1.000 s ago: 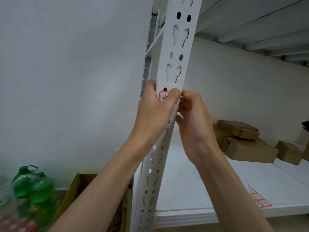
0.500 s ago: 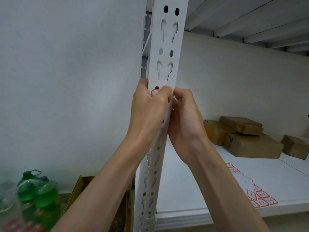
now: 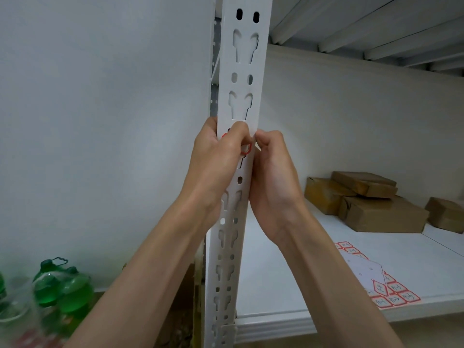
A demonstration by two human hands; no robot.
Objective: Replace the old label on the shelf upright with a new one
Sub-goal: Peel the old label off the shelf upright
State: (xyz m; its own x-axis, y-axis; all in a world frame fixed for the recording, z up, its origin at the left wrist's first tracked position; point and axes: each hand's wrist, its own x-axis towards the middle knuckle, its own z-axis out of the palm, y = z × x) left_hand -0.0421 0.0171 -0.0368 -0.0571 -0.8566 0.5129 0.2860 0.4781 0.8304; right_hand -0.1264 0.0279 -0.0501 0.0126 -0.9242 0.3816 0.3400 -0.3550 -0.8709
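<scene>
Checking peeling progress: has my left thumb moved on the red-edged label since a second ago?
Yes. The left hand's thumb has slid leftward over the label on the upright, covering its middle; only red edges show.

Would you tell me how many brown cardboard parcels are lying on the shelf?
4 show: one at the left, one stacked on top, a large one in front, and one apart at the right edge. More may lie beyond the frame.

Brown boxes [image 3: 371, 202] on shelf [image 3: 288, 280]; green bottles [image 3: 62, 290] below.
</scene>
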